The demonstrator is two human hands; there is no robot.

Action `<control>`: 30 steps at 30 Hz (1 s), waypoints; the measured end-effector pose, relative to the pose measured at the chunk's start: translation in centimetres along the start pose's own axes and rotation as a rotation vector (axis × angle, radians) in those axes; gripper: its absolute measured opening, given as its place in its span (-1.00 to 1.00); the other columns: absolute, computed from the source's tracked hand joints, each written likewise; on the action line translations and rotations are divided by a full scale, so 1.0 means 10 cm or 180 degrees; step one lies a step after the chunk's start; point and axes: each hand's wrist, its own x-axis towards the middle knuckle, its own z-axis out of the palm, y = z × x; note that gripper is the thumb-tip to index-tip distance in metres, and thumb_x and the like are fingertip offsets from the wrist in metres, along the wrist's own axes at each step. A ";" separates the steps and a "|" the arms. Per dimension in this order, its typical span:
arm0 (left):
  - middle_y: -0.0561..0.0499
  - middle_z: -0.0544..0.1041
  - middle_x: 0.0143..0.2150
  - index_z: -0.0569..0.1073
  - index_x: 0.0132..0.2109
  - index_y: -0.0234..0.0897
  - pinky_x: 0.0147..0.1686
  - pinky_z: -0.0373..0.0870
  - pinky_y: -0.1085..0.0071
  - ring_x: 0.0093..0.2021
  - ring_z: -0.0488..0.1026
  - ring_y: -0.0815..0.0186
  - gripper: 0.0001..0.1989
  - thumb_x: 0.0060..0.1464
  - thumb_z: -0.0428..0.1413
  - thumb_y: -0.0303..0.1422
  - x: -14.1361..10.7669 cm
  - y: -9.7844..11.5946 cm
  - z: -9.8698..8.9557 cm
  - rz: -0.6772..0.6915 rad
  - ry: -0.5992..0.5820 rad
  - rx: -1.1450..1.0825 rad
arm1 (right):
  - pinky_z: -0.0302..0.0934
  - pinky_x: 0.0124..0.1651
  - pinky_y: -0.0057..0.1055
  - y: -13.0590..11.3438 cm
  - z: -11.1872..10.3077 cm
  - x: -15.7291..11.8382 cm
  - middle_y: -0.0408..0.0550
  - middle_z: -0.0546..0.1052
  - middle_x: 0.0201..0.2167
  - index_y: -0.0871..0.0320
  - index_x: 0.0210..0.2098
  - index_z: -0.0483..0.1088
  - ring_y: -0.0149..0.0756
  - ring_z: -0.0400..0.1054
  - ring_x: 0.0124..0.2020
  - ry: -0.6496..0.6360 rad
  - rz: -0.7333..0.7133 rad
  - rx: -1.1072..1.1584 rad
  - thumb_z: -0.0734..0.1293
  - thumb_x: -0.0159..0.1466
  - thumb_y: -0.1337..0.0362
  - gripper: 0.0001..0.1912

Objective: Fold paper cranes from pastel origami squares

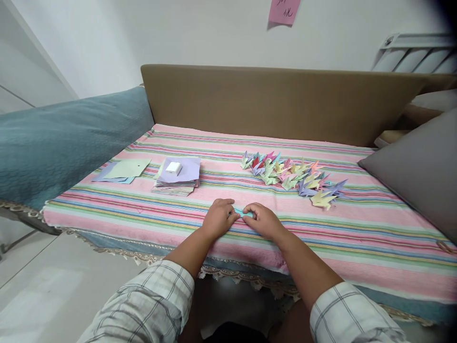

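Note:
Near the front edge of the striped cloth [171, 208], a small folded piece of turquoise paper [243, 213] lies between my hands. My left hand [218, 219] pinches its left end, and my right hand [263, 220] has its fingers closed on the right end. Beyond my right hand, several folded paper cranes [289, 174] in many colours stand close together. A stack of square paper [189, 171] is behind and left of my left hand, with a small white box [173, 168] on top. Farther left lie loose green and blue sheets [128, 169].
A brown backrest [271, 102] runs along the rear. At the left is a blue-green covered armrest [78, 138], at the right a grey cushion [421, 166]. A pink note [283, 11] is stuck on the wall.

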 end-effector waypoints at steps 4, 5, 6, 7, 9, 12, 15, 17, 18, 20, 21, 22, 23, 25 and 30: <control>-0.16 0.50 -0.02 0.48 -0.46 -0.30 0.04 0.25 0.19 0.01 0.38 0.14 -0.82 0.05 0.15 -0.32 0.01 0.01 0.00 -0.0057 -0.0085 -0.0043 | 0.20 -0.18 -0.39 0.00 0.00 -0.01 -0.06 0.47 -0.20 0.10 -0.26 0.46 -0.31 0.33 -0.23 -0.0053 -0.0178 0.0022 0.33 0.13 0.27 -0.83; -0.16 0.50 -0.03 0.49 -0.46 -0.30 0.03 0.25 0.19 0.02 0.38 0.14 -0.83 0.04 0.15 -0.32 0.01 0.01 -0.01 -0.0070 -0.0103 -0.0052 | 0.20 -0.17 -0.39 0.01 0.00 -0.02 -0.06 0.46 -0.19 0.09 -0.28 0.47 -0.30 0.34 -0.20 -0.0058 -0.0189 0.0030 0.33 0.13 0.25 -0.85; -0.16 0.50 -0.03 0.49 -0.46 -0.30 0.03 0.25 0.19 0.02 0.38 0.14 -0.83 0.04 0.16 -0.33 0.01 0.01 -0.01 -0.0083 -0.0112 -0.0057 | 0.20 -0.16 -0.38 0.02 0.01 -0.02 -0.06 0.46 -0.19 0.08 -0.30 0.47 -0.30 0.34 -0.19 -0.0055 -0.0180 0.0039 0.34 0.13 0.23 -0.86; -0.16 0.50 -0.03 0.49 -0.46 -0.30 0.03 0.26 0.20 0.02 0.38 0.14 -0.84 0.03 0.16 -0.33 0.02 0.01 -0.01 -0.0095 -0.0114 -0.0061 | 0.20 -0.16 -0.38 0.03 0.01 -0.02 -0.07 0.46 -0.19 0.07 -0.30 0.48 -0.29 0.34 -0.18 -0.0050 -0.0160 0.0051 0.34 0.13 0.22 -0.86; -0.15 0.51 -0.03 0.50 -0.46 -0.30 0.02 0.26 0.19 0.02 0.38 0.14 -0.84 0.03 0.17 -0.32 0.02 0.00 -0.01 -0.0094 -0.0105 -0.0063 | 0.20 -0.17 -0.39 0.06 0.03 -0.02 -0.08 0.45 -0.19 0.06 -0.30 0.48 -0.30 0.34 -0.18 -0.0042 -0.0123 0.0083 0.35 0.13 0.22 -0.86; -0.17 0.51 -0.04 0.50 -0.45 -0.30 0.02 0.26 0.19 0.02 0.39 0.14 -0.84 0.02 0.18 -0.32 0.03 -0.01 0.01 -0.0028 -0.0126 -0.0058 | 0.20 -0.18 -0.40 0.08 0.05 -0.01 -0.08 0.44 -0.20 0.06 -0.33 0.48 -0.31 0.33 -0.19 -0.0050 -0.0112 0.0104 0.35 0.13 0.22 -0.88; -0.18 0.52 -0.05 0.50 -0.45 -0.30 0.02 0.26 0.19 0.02 0.39 0.15 -0.84 0.03 0.17 -0.32 0.03 -0.03 0.02 0.0030 -0.0141 -0.0051 | 0.18 -0.16 -0.39 0.07 0.08 0.00 -0.08 0.44 -0.21 0.07 -0.36 0.47 -0.31 0.33 -0.19 -0.0048 -0.0102 -0.0009 0.33 0.15 0.23 -0.91; -0.17 0.52 -0.05 0.50 -0.45 -0.30 0.02 0.25 0.18 0.02 0.40 0.16 -0.84 0.03 0.17 -0.33 0.02 -0.04 0.02 0.0049 -0.0138 -0.0061 | 0.17 -0.14 -0.38 0.06 0.09 0.01 -0.07 0.43 -0.21 0.08 -0.37 0.47 -0.30 0.32 -0.18 -0.0049 -0.0075 -0.0120 0.31 0.17 0.25 -0.90; -0.17 0.52 -0.06 0.50 -0.45 -0.29 0.02 0.25 0.18 0.02 0.40 0.16 -0.85 0.03 0.16 -0.33 0.02 -0.04 0.02 0.0056 -0.0130 -0.0076 | 0.17 -0.13 -0.37 0.05 0.09 0.01 -0.07 0.43 -0.21 0.08 -0.38 0.46 -0.30 0.31 -0.18 -0.0059 -0.0056 -0.0153 0.30 0.17 0.25 -0.90; -0.15 0.52 -0.06 0.49 -0.46 -0.29 0.02 0.26 0.18 0.02 0.40 0.17 -0.85 0.04 0.14 -0.35 0.01 -0.04 0.00 0.0055 -0.0107 -0.0129 | 0.16 -0.12 -0.38 0.04 0.08 0.02 -0.07 0.43 -0.20 0.09 -0.38 0.46 -0.30 0.31 -0.17 -0.0110 -0.0032 -0.0139 0.30 0.17 0.25 -0.90; -0.14 0.52 -0.05 0.49 -0.46 -0.28 0.02 0.26 0.18 0.01 0.41 0.17 -0.85 0.04 0.13 -0.37 0.01 -0.04 0.00 0.0052 -0.0094 -0.0163 | 0.16 -0.12 -0.38 0.03 0.07 0.02 -0.07 0.43 -0.20 0.10 -0.38 0.46 -0.31 0.31 -0.18 -0.0140 -0.0031 -0.0098 0.29 0.18 0.25 -0.90; -0.12 0.52 -0.06 0.48 -0.47 -0.28 0.03 0.26 0.19 0.01 0.41 0.18 -0.85 0.04 0.12 -0.38 0.01 -0.04 -0.01 0.0045 -0.0084 -0.0196 | 0.16 -0.12 -0.39 0.03 0.06 0.02 -0.07 0.42 -0.20 0.10 -0.39 0.45 -0.31 0.31 -0.18 -0.0164 -0.0033 -0.0049 0.29 0.18 0.26 -0.89; -0.11 0.53 -0.08 0.47 -0.48 -0.28 0.03 0.26 0.19 0.01 0.41 0.18 -0.85 0.03 0.11 -0.39 0.01 -0.03 -0.02 0.0031 -0.0080 -0.0223 | 0.16 -0.13 -0.40 0.02 0.05 0.02 -0.08 0.43 -0.21 0.10 -0.39 0.45 -0.32 0.31 -0.18 -0.0180 -0.0035 -0.0001 0.28 0.18 0.26 -0.89; -0.10 0.55 -0.14 0.45 -0.50 -0.28 0.03 0.26 0.18 0.01 0.41 0.17 -0.83 0.03 0.11 -0.40 0.01 -0.02 -0.02 0.0009 -0.0074 -0.0253 | 0.16 -0.17 -0.42 0.01 0.03 0.02 -0.09 0.43 -0.24 0.11 -0.39 0.43 -0.33 0.31 -0.21 -0.0164 -0.0011 0.0060 0.27 0.19 0.25 -0.88; -0.09 0.55 -0.20 0.40 -0.48 -0.27 0.00 0.27 0.19 -0.03 0.42 0.17 -0.85 0.05 0.09 -0.41 0.01 0.00 -0.01 0.0039 0.0035 -0.0186 | 0.13 -0.29 -0.45 -0.02 0.03 0.00 -0.13 0.44 -0.33 0.11 -0.41 0.39 -0.36 0.28 -0.33 0.0036 0.0090 0.0004 0.26 0.18 0.21 -0.87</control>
